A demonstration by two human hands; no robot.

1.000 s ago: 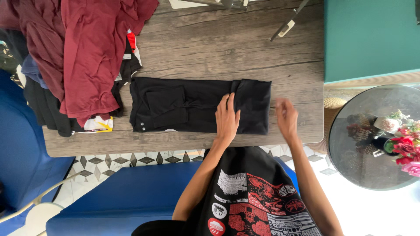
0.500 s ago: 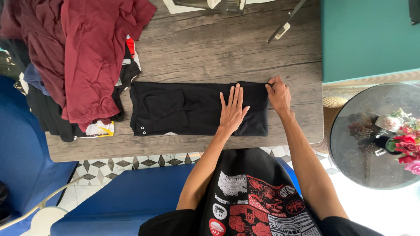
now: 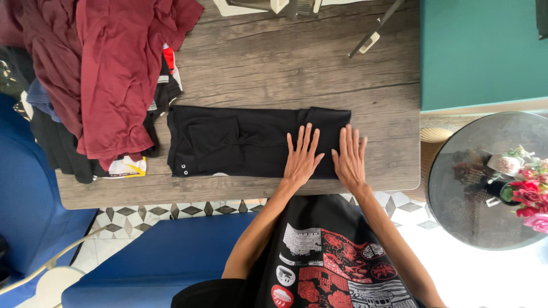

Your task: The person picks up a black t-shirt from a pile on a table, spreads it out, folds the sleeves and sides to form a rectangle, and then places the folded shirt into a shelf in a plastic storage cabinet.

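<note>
Both hands lie flat and open, left hand (image 3: 301, 154) and right hand (image 3: 350, 155), pressing the folded right end of the long black fabric garment (image 3: 251, 141) on the grey wooden tabletop (image 3: 285, 63); smoothing appears underway, calling for even pressure.

Grey wood-grain desk (image 3: 297, 63), planks running left to right. Blue upholstered seat (image 3: 165, 256) below near edge; more blue upholstery (image 3: 23, 188) at left. Floor (image 3: 171, 210) tiled in black-and-white geometric pattern, seen between desk and seat. Teal panel (image 3: 479, 51) at upper right, pale wood trim beneath. Round glass side table (image 3: 456, 188) at right carrying pink and red flowers (image 3: 528, 194). Bright daylight washes lower right floor.
</note>
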